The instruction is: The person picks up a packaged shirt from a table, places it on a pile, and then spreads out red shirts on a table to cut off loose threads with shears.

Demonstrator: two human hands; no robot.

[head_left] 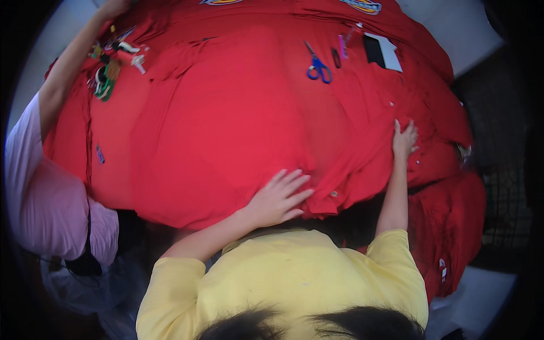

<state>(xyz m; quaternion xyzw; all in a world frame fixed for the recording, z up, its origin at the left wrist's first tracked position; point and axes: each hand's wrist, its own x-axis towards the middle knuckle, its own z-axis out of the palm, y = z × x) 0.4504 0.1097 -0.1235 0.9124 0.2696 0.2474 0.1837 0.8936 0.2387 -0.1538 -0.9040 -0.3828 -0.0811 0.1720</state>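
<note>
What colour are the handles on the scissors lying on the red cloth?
The scissors' handles are blue; they show best in the head view.

Near were two bare hands (279, 198); far, one co-worker's hand (116, 7), two patches (362, 6), one pair of scissors (318, 69).

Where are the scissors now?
Head view, upper right of centre: the scissors lie on the red cloth, just left of a small dark item and a pink stick.

Red fabric (221, 130) spread wide; smooth at centre, creased and bunched toward right.
</note>
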